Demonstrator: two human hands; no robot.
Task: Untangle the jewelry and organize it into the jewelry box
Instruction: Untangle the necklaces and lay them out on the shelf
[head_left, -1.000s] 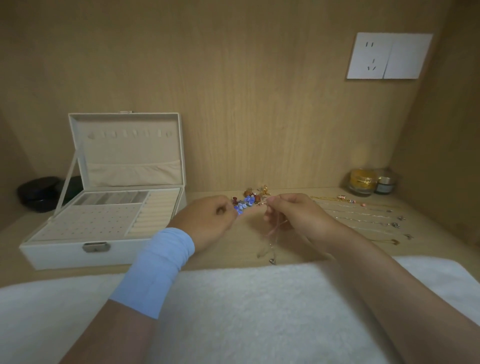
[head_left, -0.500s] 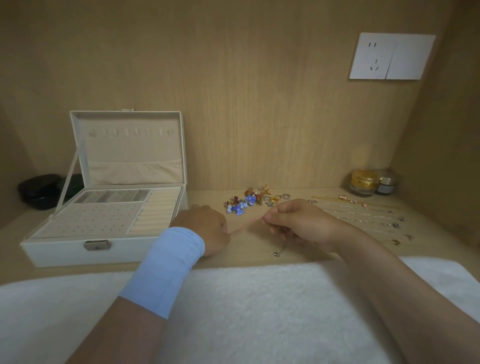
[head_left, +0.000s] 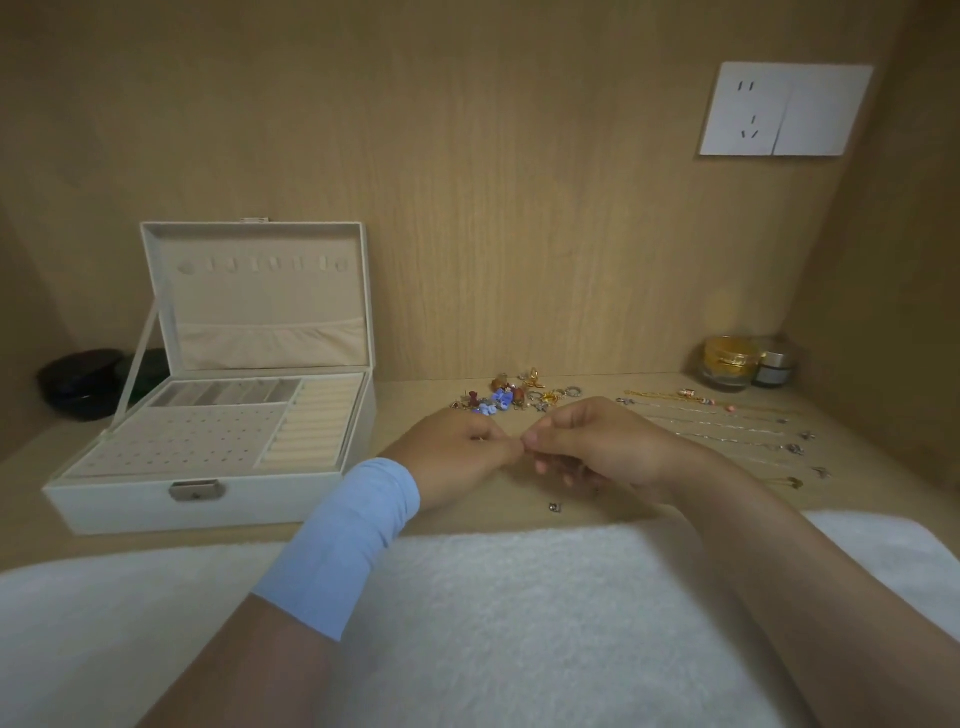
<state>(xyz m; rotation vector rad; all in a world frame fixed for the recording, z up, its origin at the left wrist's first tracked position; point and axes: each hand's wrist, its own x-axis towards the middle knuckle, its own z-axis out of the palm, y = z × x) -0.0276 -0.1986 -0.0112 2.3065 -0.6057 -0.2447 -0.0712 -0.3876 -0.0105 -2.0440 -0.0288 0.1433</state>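
Head view, looking down at a wooden bench (head_left: 857, 426) set in a wood-panelled nook. Left hand (head_left: 457, 447) and right hand (head_left: 597, 447) meet at frame centre, just above the bench. Both have their fingers curled, thumb and forefinger tips pinched, and the tips of the two hands almost touch. Between them is a thin chain (head_left: 521, 447), too fine to trace; I can't tell how far it runs. A small silver pendant (head_left: 555, 507) lies on the bench at 6 o'clock of the right hand, close by. Light blue wristband (head_left: 343, 540) on the left wrist.

Jewelry box (head_left: 119, 512) sits at 9 o'clock of the hands, well apart from them, with its lid up and a ribbon stay on its left side. The top tray shows a perforated panel in front, ring rolls along the right and small compartments at the back. Latch on the front wall.

Loose pile of small pieces (head_left: 514, 400) at 12 o'clock of the hands, just behind them: blue, red, gold and silver bits, with some rings. Row of laid-out chains (head_left: 727, 431) at 3 o'clock, each stretched roughly parallel, with pendants at their right ends.

White towel (head_left: 519, 623) at 6 o'clock covers the near edge, and both forearms rest over it. Amber jar (head_left: 727, 364) and a smaller dark jar (head_left: 776, 366) touch at 2 o'clock in the back corner. White wall socket (head_left: 784, 109) at 1 o'clock, high on the wall. Black round object (head_left: 83, 382) at 9 o'clock, behind the box; what it is is unclear.
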